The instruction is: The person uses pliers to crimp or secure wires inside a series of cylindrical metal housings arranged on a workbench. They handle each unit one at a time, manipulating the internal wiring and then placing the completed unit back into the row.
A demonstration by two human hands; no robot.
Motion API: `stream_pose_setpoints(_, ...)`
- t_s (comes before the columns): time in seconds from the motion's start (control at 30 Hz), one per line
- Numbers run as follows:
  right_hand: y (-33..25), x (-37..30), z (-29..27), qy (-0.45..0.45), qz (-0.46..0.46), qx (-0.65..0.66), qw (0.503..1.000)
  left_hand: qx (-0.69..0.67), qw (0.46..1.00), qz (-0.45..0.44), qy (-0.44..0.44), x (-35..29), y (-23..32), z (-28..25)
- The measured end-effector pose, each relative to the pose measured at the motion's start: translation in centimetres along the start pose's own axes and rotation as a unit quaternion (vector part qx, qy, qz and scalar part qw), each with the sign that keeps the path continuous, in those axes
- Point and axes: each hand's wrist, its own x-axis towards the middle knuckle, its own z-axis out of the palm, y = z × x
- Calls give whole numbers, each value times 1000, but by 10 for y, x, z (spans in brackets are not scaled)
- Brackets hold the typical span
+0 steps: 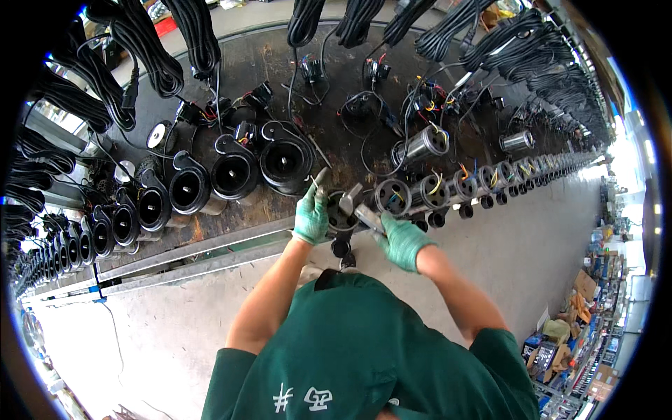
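My right hand point(404, 242), in a green glove, is closed around the handle of a hammer point(359, 207). The hammer's grey head is over the rim of an open metal motor housing point(341, 221) at the bench's front edge. My left hand point(312, 213), also green-gloved, is just left of that housing with its fingers stretched away from me; whether it touches the housing is unclear. A thin dark rod or wire point(318, 152) runs close to its fingertip. Right of the hammer is another round housing point(393, 198) with coloured wires inside.
Black pump casings point(234, 173) line the bench point(273, 210) edge to the left; wired metal cylinders point(463, 184) continue to the right. Bundled black cables point(192, 35) hang along the far side. A loose cylinder point(422, 145) lies behind the row. Boxes and parts point(560, 346) pile at right.
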Motion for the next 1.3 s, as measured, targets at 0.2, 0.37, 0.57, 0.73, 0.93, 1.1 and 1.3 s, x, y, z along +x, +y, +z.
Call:
stream_pose_setpoints(0.2,-9,-23,-24,84,-23,54,995,55,998,16,28,-2,-8,-7)
stream_pose_setpoints(0.37,-10,0,-11,-15,-14,6,1000,21,999,-16,22,3,2,-5)
stream_pose_setpoints(0.57,9,6,-17,-3,-69,-26,997,-40,999,-28,-9,2,3,-5)
stream_pose_setpoints(0.73,56,-20,-47,58,-93,-41,993,-8,999,-31,4,1,-5,-7)
stream_pose_setpoints(0.93,174,-37,-116,212,-139,-236,938,-97,994,-44,-26,-21,12,5)
stream_pose_setpoints(1.1,224,-7,-122,176,-124,-270,938,-169,984,-52,-10,-58,0,22)
stream_pose_setpoints(1.3,251,16,-94,151,-107,-190,964,-74,991,-85,77,-70,-33,39)
